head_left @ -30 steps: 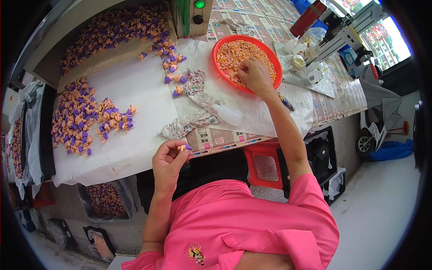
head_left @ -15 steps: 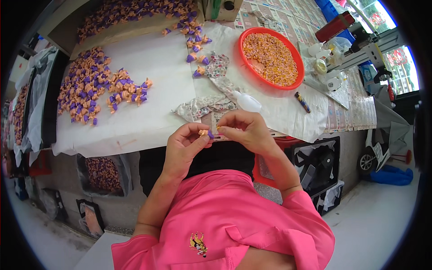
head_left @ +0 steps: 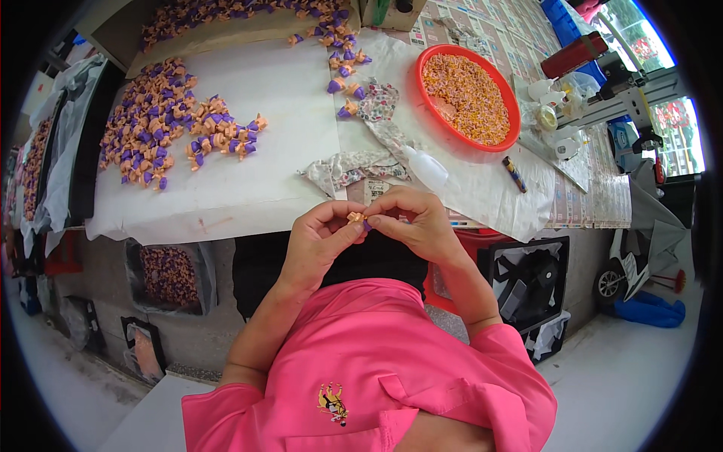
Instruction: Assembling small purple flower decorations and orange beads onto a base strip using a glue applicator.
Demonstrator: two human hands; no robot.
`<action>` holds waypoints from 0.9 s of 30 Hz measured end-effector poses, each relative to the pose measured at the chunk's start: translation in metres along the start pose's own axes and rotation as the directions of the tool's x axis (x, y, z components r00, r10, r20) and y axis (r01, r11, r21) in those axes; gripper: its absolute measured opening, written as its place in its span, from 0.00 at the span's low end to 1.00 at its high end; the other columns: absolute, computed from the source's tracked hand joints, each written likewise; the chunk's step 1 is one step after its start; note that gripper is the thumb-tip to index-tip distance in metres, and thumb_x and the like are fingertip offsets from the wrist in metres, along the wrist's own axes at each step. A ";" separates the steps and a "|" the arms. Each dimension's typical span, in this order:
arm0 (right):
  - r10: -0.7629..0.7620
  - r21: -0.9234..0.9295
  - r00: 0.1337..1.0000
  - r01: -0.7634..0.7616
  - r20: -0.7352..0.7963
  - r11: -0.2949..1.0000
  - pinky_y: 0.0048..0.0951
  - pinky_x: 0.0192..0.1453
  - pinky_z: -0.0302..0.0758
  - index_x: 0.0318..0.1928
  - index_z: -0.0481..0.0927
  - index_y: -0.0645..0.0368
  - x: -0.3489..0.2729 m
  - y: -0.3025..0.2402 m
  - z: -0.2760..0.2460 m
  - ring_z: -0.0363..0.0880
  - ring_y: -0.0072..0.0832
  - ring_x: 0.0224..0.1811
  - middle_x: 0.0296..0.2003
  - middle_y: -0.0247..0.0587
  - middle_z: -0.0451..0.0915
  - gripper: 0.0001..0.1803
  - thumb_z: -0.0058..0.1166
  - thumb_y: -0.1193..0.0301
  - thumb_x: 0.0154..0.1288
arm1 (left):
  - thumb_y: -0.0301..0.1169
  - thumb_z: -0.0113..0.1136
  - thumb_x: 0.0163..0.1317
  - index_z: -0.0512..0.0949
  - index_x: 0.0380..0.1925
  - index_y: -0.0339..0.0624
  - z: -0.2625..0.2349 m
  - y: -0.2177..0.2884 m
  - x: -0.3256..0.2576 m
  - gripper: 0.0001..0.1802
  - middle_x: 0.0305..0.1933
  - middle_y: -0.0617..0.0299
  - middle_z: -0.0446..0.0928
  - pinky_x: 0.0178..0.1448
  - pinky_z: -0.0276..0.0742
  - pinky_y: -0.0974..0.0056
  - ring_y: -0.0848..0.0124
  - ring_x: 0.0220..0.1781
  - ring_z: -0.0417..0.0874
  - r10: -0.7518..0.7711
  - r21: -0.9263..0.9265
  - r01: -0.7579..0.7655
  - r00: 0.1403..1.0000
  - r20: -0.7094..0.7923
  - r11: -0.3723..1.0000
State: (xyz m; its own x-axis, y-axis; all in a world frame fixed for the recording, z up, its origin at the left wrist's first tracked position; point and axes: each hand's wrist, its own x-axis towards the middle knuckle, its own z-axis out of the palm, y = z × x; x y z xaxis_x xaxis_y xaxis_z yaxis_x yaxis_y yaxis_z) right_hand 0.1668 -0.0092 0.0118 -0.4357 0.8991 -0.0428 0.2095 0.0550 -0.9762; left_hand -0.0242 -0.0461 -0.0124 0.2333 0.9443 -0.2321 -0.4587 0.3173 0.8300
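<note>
A small peach-and-purple plastic figure (head_left: 355, 218) is pinched between the thumb and fingers of my left hand (head_left: 315, 242), above the table's near edge. My right hand (head_left: 416, 224) is closed at the figure's right side, its thumb and forefinger together on a tiny yellow piece (head_left: 365, 218) that is mostly hidden by the fingertips. The two hands' fingertips meet at the figure. Beyond them on the table lie a white squeeze bottle (head_left: 427, 167) on its side and a crumpled floral cloth (head_left: 354, 167).
A red round tray (head_left: 515, 113) of tiny orange, pink and yellow pieces stands at the back right, a dark marker-like tube (head_left: 515, 174) near it. Heaped figures (head_left: 154, 124) cover the left of the white paper. Below the table sits a lined crate (head_left: 205, 280) of similar parts.
My right hand has moved left, bringing the tiny yellow piece from just apart to against the figure. The table's things appear shifted slightly right in the view.
</note>
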 end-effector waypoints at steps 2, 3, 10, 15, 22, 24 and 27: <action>0.038 0.064 0.999 -0.039 0.013 0.997 0.17 0.39 0.71 0.39 0.83 0.63 -0.001 0.002 -0.001 0.76 0.16 0.36 0.34 0.33 0.81 0.06 0.61 0.77 0.61 | 0.21 0.60 0.62 0.77 0.46 0.33 0.000 -0.001 0.000 0.12 0.40 0.61 0.80 0.46 0.79 0.71 0.77 0.39 0.81 -0.008 -0.002 0.008 1.000 -0.008 1.000; 0.074 0.128 0.997 -0.077 0.027 0.989 0.17 0.40 0.72 0.39 0.83 0.64 -0.001 0.003 -0.001 0.77 0.16 0.36 0.34 0.33 0.81 0.06 0.61 0.77 0.62 | 0.21 0.60 0.62 0.78 0.46 0.33 0.001 0.000 0.000 0.12 0.40 0.61 0.80 0.45 0.79 0.71 0.77 0.39 0.81 -0.009 0.002 0.009 1.000 -0.002 1.000; 0.194 0.372 0.974 -0.224 0.116 0.901 0.18 0.44 0.75 0.39 0.81 0.66 0.001 -0.001 -0.005 0.78 0.16 0.38 0.35 0.33 0.81 0.05 0.59 0.79 0.63 | 0.22 0.60 0.62 0.78 0.47 0.33 0.003 0.002 0.001 0.13 0.38 0.61 0.81 0.44 0.79 0.71 0.77 0.38 0.81 -0.026 0.007 0.026 0.999 0.029 1.000; 0.190 0.390 0.976 -0.218 0.108 0.895 0.19 0.45 0.75 0.39 0.81 0.66 0.000 0.002 -0.006 0.78 0.16 0.38 0.35 0.33 0.81 0.04 0.58 0.79 0.63 | 0.22 0.60 0.62 0.79 0.47 0.33 0.003 0.001 0.003 0.12 0.38 0.61 0.81 0.43 0.79 0.72 0.76 0.37 0.81 -0.034 0.025 0.033 0.999 0.030 0.999; 0.239 0.442 0.954 -0.296 0.180 0.847 0.18 0.44 0.74 0.38 0.80 0.65 0.001 0.006 -0.012 0.78 0.16 0.37 0.34 0.33 0.81 0.03 0.58 0.79 0.63 | 0.22 0.61 0.61 0.79 0.46 0.32 0.004 0.001 0.003 0.13 0.37 0.60 0.81 0.41 0.80 0.72 0.76 0.35 0.81 -0.077 0.003 0.077 0.996 0.050 0.997; 0.280 0.432 0.934 -0.351 0.222 0.830 0.18 0.43 0.73 0.37 0.80 0.64 0.002 0.007 -0.014 0.78 0.16 0.37 0.34 0.32 0.81 0.03 0.58 0.79 0.63 | 0.22 0.61 0.61 0.79 0.46 0.32 0.002 0.002 0.003 0.13 0.37 0.60 0.81 0.40 0.80 0.72 0.76 0.35 0.81 -0.088 0.003 0.088 0.995 0.044 0.996; 0.224 0.413 0.959 -0.278 0.175 0.867 0.18 0.44 0.74 0.37 0.80 0.64 0.001 0.007 -0.010 0.78 0.16 0.38 0.34 0.32 0.81 0.03 0.58 0.79 0.64 | 0.21 0.62 0.60 0.79 0.46 0.32 0.004 0.001 0.003 0.13 0.37 0.60 0.81 0.41 0.80 0.72 0.76 0.36 0.81 -0.065 0.051 0.063 0.998 0.025 0.997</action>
State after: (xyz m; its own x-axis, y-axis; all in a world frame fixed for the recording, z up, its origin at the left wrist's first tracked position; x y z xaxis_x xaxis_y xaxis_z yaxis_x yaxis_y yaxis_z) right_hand 0.1762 -0.0036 0.0071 -0.5240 0.7982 -0.2972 -0.0588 -0.3820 -0.9223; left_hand -0.0203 -0.0436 -0.0105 0.2840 0.9193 -0.2726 -0.3985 0.3717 0.8385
